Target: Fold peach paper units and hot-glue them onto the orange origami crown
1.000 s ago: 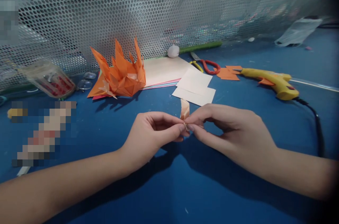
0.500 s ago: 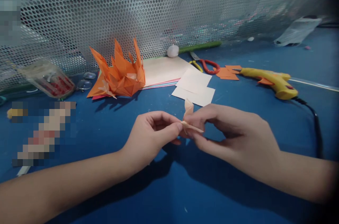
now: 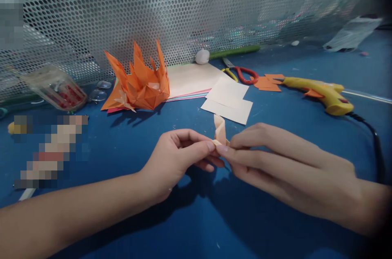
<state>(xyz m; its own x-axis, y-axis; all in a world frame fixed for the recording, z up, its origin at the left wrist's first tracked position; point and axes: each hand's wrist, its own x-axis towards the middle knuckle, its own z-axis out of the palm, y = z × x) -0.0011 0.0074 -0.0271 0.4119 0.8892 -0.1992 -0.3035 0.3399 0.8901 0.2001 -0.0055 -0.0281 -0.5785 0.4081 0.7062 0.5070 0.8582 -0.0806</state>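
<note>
A small folded piece of pale peach paper (image 3: 219,130) stands up between my two hands over the blue table (image 3: 196,218). My left hand (image 3: 177,157) pinches its lower end between thumb and forefinger. My right hand (image 3: 275,161) meets it from the right, fingers long and pressed together on the same fold. Behind them lie two pale paper sheets (image 3: 228,100) and a spiky orange origami model (image 3: 137,81).
A stack of coloured paper (image 3: 190,81) lies behind the origami. Red-and-yellow scissors (image 3: 241,73), orange scraps (image 3: 268,83) and a yellow glue gun (image 3: 324,94) with a black cable sit at the right. A clear plastic box (image 3: 55,87) lies left. A perforated metal screen (image 3: 183,6) closes the back.
My right hand's fingers have stretched out flatter along the paper, and the paper's free end has turned more upright. The view has shifted slightly.
</note>
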